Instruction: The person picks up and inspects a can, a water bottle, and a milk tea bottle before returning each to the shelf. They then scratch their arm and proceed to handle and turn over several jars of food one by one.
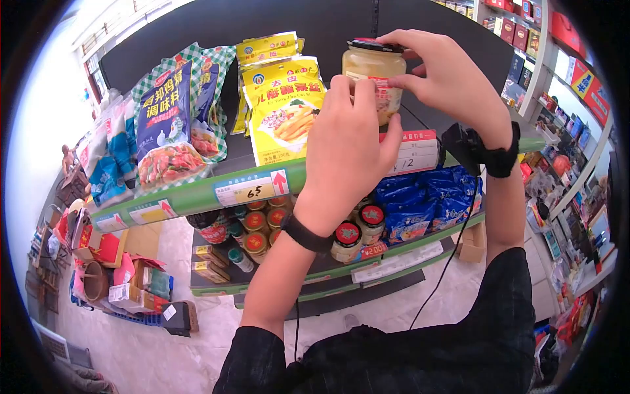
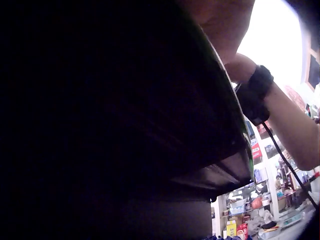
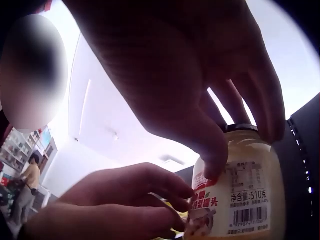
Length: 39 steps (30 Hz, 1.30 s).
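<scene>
Jar: pale yellow contents, dark lid, white label with barcode visible in the right wrist view. It was held up at the top shelf, in front of the dark back panel and just to the right of the yellow packets. Its base was hidden behind the left hand, so I cannot tell whether it rested on the shelf.

Left hand: grip clamped on the lower part of the jar, fingers curled against the label, back of the hand toward the head camera.

Right hand: grip clamped on the upper part of the jar, fingers over the lid rim, thumb pressed on the label. Black band on its wrist.

Surroundings: checked blue bags stood left of the yellow packets. A price tag marked 65 sat on the green shelf edge. On the shelf below were red-lidded jars and blue packs. The left wrist view was mostly dark.
</scene>
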{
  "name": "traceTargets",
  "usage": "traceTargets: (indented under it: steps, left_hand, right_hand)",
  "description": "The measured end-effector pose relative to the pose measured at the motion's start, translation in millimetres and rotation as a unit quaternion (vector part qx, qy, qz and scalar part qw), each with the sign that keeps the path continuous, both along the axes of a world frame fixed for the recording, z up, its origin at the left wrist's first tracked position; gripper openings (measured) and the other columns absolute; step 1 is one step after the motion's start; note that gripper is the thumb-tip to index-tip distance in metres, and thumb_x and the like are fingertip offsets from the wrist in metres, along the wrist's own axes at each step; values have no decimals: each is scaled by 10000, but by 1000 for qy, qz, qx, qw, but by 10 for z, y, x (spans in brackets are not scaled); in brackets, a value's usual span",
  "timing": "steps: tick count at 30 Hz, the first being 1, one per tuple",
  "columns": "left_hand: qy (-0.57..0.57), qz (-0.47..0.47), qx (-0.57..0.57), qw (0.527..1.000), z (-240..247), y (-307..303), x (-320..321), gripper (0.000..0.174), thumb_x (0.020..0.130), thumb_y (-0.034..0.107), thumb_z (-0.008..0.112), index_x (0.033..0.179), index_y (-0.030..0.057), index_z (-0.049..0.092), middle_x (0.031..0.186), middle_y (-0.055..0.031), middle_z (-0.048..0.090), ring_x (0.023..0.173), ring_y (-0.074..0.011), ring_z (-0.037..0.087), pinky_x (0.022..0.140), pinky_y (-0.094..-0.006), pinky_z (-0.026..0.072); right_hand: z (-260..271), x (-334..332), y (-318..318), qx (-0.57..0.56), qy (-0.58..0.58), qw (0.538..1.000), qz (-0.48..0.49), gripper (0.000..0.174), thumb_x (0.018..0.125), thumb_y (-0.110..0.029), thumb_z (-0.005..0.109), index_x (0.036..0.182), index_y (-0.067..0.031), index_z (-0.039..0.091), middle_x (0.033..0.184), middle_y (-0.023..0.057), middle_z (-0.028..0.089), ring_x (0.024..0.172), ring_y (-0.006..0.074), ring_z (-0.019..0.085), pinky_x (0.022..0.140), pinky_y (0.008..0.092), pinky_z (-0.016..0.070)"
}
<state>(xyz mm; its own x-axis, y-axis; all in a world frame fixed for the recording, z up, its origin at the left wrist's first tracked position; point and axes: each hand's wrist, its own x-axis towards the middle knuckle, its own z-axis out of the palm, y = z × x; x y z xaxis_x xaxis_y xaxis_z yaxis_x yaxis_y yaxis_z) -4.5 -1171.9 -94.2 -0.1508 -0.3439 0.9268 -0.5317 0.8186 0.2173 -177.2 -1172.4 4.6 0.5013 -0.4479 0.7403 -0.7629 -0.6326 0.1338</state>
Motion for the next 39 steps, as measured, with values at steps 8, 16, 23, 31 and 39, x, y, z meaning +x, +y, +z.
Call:
traceTargets:
  steps: [8,16,23,31,39]
  left_hand:
    - [-116,100,-26,988,-68,-54,-56,356,933,339,640,974,-8,711,986,-190,671,900,-338,678,764,-439,544]
    - [-144,96,-4,985,-42,-29,-36,369,944,358,623,818,25,717,769,-154,670,817,-327,668,705,-444,524]
    - [-108,73,-15,991,-48,-34,-9,289,909,314,654,903,28,699,764,-140,646,785,-314,650,713,-436,513]
    - [44,-27,-220,974,-314,117,83,291,789,37,701,1079,59,721,958,-136,704,889,-316,693,793,-414,556]
    - [87,-3,184,979,-2228,723,429,361,787,16,719,1144,8,668,1120,-177,660,1088,-357,647,924,-410,527]
  right_hand:
    - [0,93,-629,-27,63,995,-75,344,769,-81,724,1082,16,622,991,233,700,975,399,680,842,454,551]
    - [69,244,-1087,-22,124,978,-168,393,808,-94,737,1161,5,597,1037,242,699,1006,407,673,890,433,551]
    - [263,140,-371,-113,131,979,-106,503,842,-224,754,1205,100,625,1086,237,711,961,281,711,819,363,570]
    - [-1007,-269,1338,169,-247,934,194,345,831,-82,686,1157,26,705,1075,161,743,1020,245,706,906,371,545]
    - [-3123,-367,1410,494,-368,788,-4,422,897,-76,721,1295,10,610,1180,132,704,1052,204,693,862,328,569]
